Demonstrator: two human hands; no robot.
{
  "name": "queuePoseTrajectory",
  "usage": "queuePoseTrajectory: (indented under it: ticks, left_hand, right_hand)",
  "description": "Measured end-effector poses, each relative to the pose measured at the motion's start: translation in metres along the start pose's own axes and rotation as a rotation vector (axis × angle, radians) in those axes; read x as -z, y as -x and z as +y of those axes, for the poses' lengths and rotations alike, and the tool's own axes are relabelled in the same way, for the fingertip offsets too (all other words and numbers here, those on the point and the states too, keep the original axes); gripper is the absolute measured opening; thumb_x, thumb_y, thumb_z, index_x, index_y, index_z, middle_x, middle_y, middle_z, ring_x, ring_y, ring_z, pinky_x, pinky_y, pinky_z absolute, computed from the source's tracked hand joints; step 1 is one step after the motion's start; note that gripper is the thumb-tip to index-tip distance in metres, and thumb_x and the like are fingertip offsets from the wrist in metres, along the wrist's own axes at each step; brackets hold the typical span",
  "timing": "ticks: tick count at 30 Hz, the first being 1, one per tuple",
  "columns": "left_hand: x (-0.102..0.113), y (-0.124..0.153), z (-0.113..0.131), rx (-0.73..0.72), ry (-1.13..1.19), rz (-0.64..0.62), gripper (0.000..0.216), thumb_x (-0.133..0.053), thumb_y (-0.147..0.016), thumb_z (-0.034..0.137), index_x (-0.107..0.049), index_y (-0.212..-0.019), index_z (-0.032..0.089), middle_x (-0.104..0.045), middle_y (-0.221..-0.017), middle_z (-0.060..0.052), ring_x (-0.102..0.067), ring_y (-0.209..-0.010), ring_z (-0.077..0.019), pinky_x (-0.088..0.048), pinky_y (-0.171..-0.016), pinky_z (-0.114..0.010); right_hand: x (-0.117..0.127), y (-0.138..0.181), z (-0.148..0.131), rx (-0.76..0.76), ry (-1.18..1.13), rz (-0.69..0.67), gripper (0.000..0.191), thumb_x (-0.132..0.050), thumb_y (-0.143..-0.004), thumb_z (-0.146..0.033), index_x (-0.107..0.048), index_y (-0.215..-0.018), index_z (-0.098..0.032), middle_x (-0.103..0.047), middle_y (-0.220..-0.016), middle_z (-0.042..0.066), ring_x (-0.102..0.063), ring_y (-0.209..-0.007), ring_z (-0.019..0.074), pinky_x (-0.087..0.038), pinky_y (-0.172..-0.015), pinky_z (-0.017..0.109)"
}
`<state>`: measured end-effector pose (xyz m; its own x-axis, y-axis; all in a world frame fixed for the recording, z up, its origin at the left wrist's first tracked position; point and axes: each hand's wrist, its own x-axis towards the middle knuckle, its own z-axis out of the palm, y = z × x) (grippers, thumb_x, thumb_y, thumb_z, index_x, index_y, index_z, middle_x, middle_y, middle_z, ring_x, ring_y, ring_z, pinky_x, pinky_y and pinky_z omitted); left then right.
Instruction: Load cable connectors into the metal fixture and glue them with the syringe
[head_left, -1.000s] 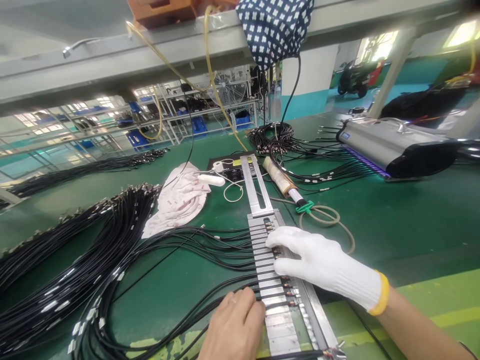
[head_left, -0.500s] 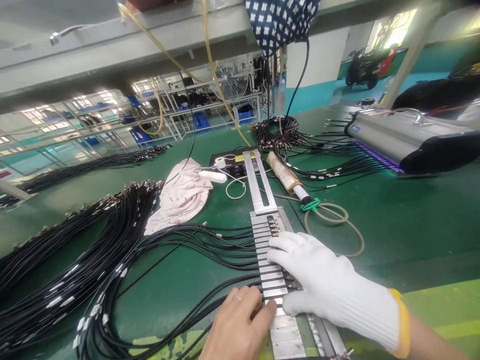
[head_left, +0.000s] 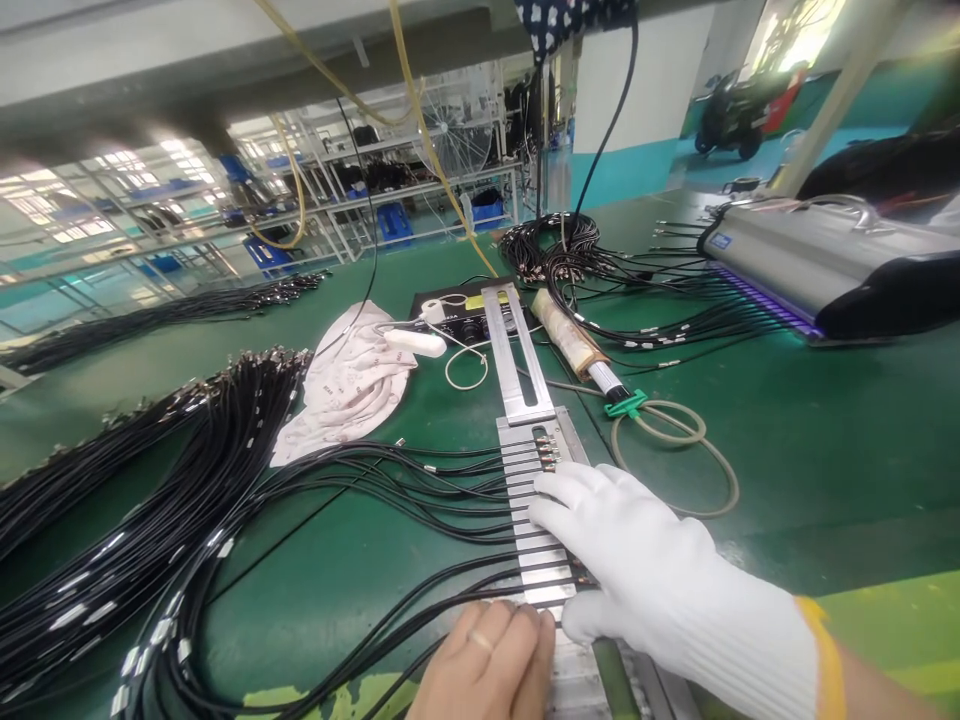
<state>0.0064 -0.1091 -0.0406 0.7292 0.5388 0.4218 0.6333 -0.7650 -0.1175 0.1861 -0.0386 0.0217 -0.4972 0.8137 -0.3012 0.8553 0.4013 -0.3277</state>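
Note:
A long metal fixture with slots across it lies before me, and black cables run into the slots from the left. Metal connector ends show at its upper slots. My right hand, in a white glove with a yellow cuff, rests over the fixture's right side, fingers spread, hiding several cable ends. Bare and wearing a ring, my left hand is at the lower slots. Its fingers are bent and pressed together on a black cable at the fixture's left edge; the fingertips are partly hidden.
Thick bundles of black cables lie at the left. Beyond the fixture are a pale cloth, a black control box and a wrapped handle tool with a cord. A silver machine glowing purple stands at the right.
My left hand has shifted slightly down, and its fingers have drawn closer together at the fixture's edge. The right glove stays nearly in place. The camera view has tilted slightly.

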Motion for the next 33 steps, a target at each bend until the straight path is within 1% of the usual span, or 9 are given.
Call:
queuePoseTrajectory:
  ticks: [4,7,10,14,16,18,21,26,33]
  left_hand:
    - [0.001,-0.003,-0.002,0.004,0.028,0.005,0.041,-0.021,-0.101,0.002,-0.062,-0.099,0.009,-0.062,-0.074,-0.005,-0.057,-0.066,-0.0184,-0.05,-0.063,-0.029]
    - [0.007,-0.005,-0.009,0.019,0.186,-0.042,0.035,-0.027,-0.103,0.009,-0.062,-0.103,0.009,-0.062,-0.078,-0.008,-0.056,-0.066,-0.0193,-0.05,-0.058,-0.029]
    - [0.019,-0.005,-0.014,0.132,0.418,-0.112,0.029,-0.034,-0.1,0.008,-0.06,-0.11,0.013,-0.064,-0.09,-0.01,-0.058,-0.076,-0.0198,-0.051,-0.065,-0.029]
    - [0.037,-0.003,-0.015,0.3,0.631,-0.175,0.021,-0.045,-0.097,0.007,-0.061,-0.093,0.02,-0.065,-0.088,-0.003,-0.061,-0.08,-0.0162,-0.049,-0.072,-0.025]
    - [0.042,-0.002,-0.014,0.346,0.69,-0.288,0.016,-0.057,-0.092,0.007,-0.063,-0.089,0.022,-0.066,-0.087,0.001,-0.063,-0.079,-0.014,-0.049,-0.073,-0.021]
    - [0.042,0.001,-0.012,0.37,0.715,-0.408,0.02,-0.067,-0.084,0.004,-0.064,-0.088,0.023,-0.067,-0.086,0.005,-0.063,-0.077,-0.0121,-0.048,-0.071,-0.018]
    - [0.039,0.002,-0.011,0.378,0.717,-0.49,0.026,-0.066,-0.079,0.0,-0.065,-0.088,0.024,-0.066,-0.084,0.007,-0.063,-0.074,-0.0106,-0.047,-0.068,-0.015]
    - [0.043,-0.001,-0.009,0.445,0.711,-0.394,0.026,-0.058,-0.08,0.002,-0.066,-0.09,0.024,-0.064,-0.08,0.006,-0.062,-0.071,-0.0108,-0.048,-0.067,-0.015]
    - [0.042,-0.003,-0.01,0.499,0.696,-0.3,0.015,-0.048,-0.089,0.011,-0.059,-0.085,0.021,-0.058,-0.077,0.003,-0.057,-0.066,-0.0113,-0.045,-0.061,-0.017]
  right_hand:
    - [-0.017,-0.001,0.016,0.077,-0.061,0.173,0.061,-0.085,-0.057,-0.024,-0.068,-0.115,-0.021,-0.058,-0.135,0.01,-0.05,-0.123,0.0374,-0.045,-0.1,0.05]
    - [-0.024,0.001,0.032,0.117,-0.231,0.317,0.044,-0.074,-0.073,-0.033,-0.068,-0.115,-0.025,-0.061,-0.133,0.005,-0.053,-0.122,0.0308,-0.045,-0.101,0.045]
    - [-0.016,0.003,0.039,0.072,-0.388,0.306,0.03,-0.06,-0.084,-0.034,-0.069,-0.113,-0.03,-0.065,-0.13,0.0,-0.059,-0.117,0.0256,-0.045,-0.1,0.043]
    - [-0.003,0.006,0.038,0.089,-0.44,0.288,0.03,-0.057,-0.085,-0.033,-0.071,-0.112,-0.031,-0.067,-0.126,-0.002,-0.061,-0.113,0.0241,-0.045,-0.099,0.041]
    - [-0.002,0.006,0.038,0.111,-0.438,0.303,0.03,-0.058,-0.085,-0.032,-0.072,-0.111,-0.03,-0.068,-0.124,-0.001,-0.062,-0.112,0.0238,-0.046,-0.098,0.039]
    - [-0.003,0.006,0.038,0.135,-0.445,0.318,0.028,-0.059,-0.085,-0.032,-0.072,-0.11,-0.03,-0.069,-0.122,-0.001,-0.062,-0.11,0.0233,-0.045,-0.098,0.038]
    - [-0.006,0.006,0.04,0.144,-0.445,0.334,0.028,-0.06,-0.085,-0.033,-0.073,-0.109,-0.031,-0.069,-0.121,-0.002,-0.062,-0.11,0.0231,-0.045,-0.099,0.038]
    - [-0.008,0.007,0.041,0.128,-0.431,0.336,0.029,-0.059,-0.084,-0.031,-0.073,-0.109,-0.032,-0.07,-0.12,-0.002,-0.063,-0.109,0.0234,-0.046,-0.097,0.038]
    - [-0.006,0.006,0.042,0.137,-0.423,0.321,0.029,-0.059,-0.084,-0.032,-0.072,-0.11,-0.031,-0.069,-0.121,-0.002,-0.063,-0.109,0.0232,-0.046,-0.096,0.037]
